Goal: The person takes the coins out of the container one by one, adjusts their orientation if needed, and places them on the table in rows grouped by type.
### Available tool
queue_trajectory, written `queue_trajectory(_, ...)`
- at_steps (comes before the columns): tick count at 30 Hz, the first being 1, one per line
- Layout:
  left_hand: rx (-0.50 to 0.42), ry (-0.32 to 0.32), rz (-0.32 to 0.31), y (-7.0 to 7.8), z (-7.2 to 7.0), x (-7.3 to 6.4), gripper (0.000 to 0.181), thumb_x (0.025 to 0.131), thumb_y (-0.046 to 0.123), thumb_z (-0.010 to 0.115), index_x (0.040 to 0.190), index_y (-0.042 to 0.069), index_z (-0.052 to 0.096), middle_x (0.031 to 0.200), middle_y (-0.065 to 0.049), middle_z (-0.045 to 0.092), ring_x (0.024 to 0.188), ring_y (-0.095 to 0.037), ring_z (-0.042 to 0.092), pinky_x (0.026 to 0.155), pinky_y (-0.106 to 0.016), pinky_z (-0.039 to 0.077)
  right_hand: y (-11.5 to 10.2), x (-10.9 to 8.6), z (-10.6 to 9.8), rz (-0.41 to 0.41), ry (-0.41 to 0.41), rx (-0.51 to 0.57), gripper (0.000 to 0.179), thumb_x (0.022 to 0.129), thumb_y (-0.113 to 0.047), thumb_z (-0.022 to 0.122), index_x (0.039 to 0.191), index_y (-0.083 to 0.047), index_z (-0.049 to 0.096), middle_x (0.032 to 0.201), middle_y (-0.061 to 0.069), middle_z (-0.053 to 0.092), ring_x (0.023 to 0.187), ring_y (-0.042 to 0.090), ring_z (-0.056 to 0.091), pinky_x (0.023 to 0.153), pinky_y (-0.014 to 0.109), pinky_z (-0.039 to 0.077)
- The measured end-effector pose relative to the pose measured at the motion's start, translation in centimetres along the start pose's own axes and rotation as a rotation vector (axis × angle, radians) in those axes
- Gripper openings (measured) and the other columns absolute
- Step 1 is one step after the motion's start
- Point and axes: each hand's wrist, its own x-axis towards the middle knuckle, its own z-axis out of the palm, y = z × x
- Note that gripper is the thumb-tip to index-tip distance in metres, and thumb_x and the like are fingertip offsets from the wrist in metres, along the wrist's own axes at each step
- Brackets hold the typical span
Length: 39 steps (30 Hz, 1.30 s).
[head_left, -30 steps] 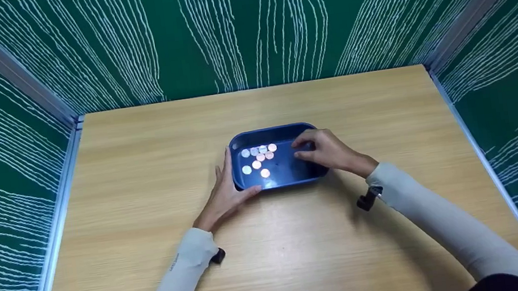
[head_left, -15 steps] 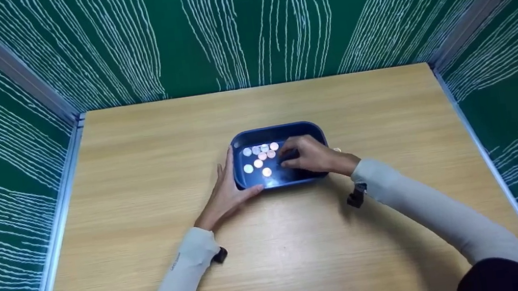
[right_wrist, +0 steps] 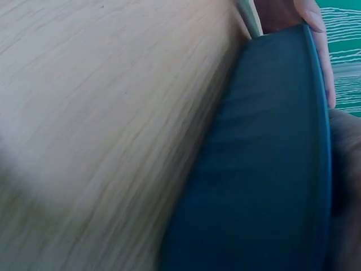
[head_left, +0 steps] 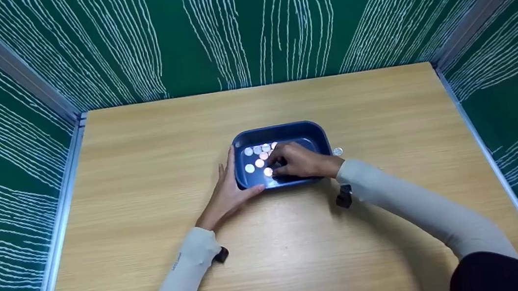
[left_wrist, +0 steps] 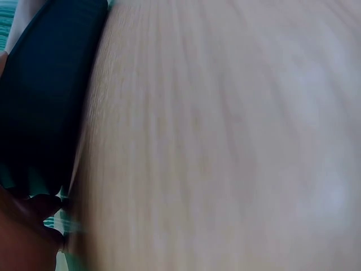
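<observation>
Shifted leftward, the right hand [head_left: 296, 159] curls over shiny round coins [head_left: 250, 168], grasp unclear, while the left hand [head_left: 226, 193], fingers straight, seemingly steadies the dark-blue rectangular tray [head_left: 282, 132].

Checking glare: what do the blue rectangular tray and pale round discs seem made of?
Blue rectangular tray: probably moulded plastic, semigloss; smooth rounded corners, soft highlights.
Pale round discs: likely shiny metal; bright glints, but too small to confirm.

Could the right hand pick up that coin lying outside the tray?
Probably yes, but not straight from there: the coin lies uncovered on the table, while the right hand is down in the blue tray and would likely need to lift out first.
</observation>
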Motion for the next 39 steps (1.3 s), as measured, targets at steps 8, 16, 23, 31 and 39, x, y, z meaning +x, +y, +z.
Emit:
queue_trajectory(8,-0.014,0.005,-0.004,-0.1,0.2,-0.1,0.133,0.089,0.046,0.092,0.178,0.036,-0.006,0.185,-0.012,0.009,0.167,-0.05,-0.006,0.131,-0.07,0.01,0.0,0.6,1.0,-0.043,0.022,0.0,0.018,0.097,-0.006,0.083,0.114,0.001,0.083,0.109,0.014,0.077,0.104,0.029,0.067,0.094,0.047,0.056)
queue_trajectory(16,0.0,0.008,-0.014,-0.2,0.1,-0.2,0.134,0.088,0.053,0.091,0.178,0.034,-0.005,0.185,-0.012,0.008,0.166,-0.051,-0.005,0.13,-0.072,0.014,0.7,0.9,1.9,-0.027,0.039,-0.035,0.014,0.099,-0.008,0.081,0.112,-0.003,0.083,0.109,0.011,0.073,0.104,0.027,0.063,0.094,0.045,0.053)
queue_trajectory(23,-0.004,0.013,-0.028,0.0,0.1,-0.2,0.134,0.087,0.053,0.092,0.179,0.034,-0.004,0.185,-0.014,0.009,0.166,-0.053,-0.005,0.127,-0.076,0.017,2.7,1.4,3.0,-0.082,0.061,-0.057,0.01,0.097,-0.009,0.082,0.105,-0.004,0.079,0.101,0.009,0.07,0.098,0.026,0.061,0.088,0.046,0.052)
queue_trajectory(31,-0.007,-0.002,-0.035,0.1,0.1,-0.3,0.134,0.088,0.05,0.092,0.178,0.034,-0.006,0.185,-0.013,0.009,0.166,-0.051,-0.008,0.128,-0.075,0.014,-0.7,0.5,1.2,0.022,0.013,-0.092,0.006,0.101,-0.01,0.08,0.101,-0.008,0.074,0.092,0.002,0.069,0.085,0.018,0.063,0.075,0.038,0.054)
queue_trajectory(39,-0.015,0.004,-0.035,0.2,0.1,-0.2,0.134,0.088,0.048,0.092,0.179,0.032,-0.005,0.185,-0.013,0.01,0.166,-0.052,-0.008,0.128,-0.075,0.012,-0.6,-0.3,0.2,0.086,0.004,-0.044,0.01,0.099,-0.006,0.079,0.109,-0.008,0.077,0.095,0.001,0.074,0.085,0.014,0.067,0.08,0.038,0.06)
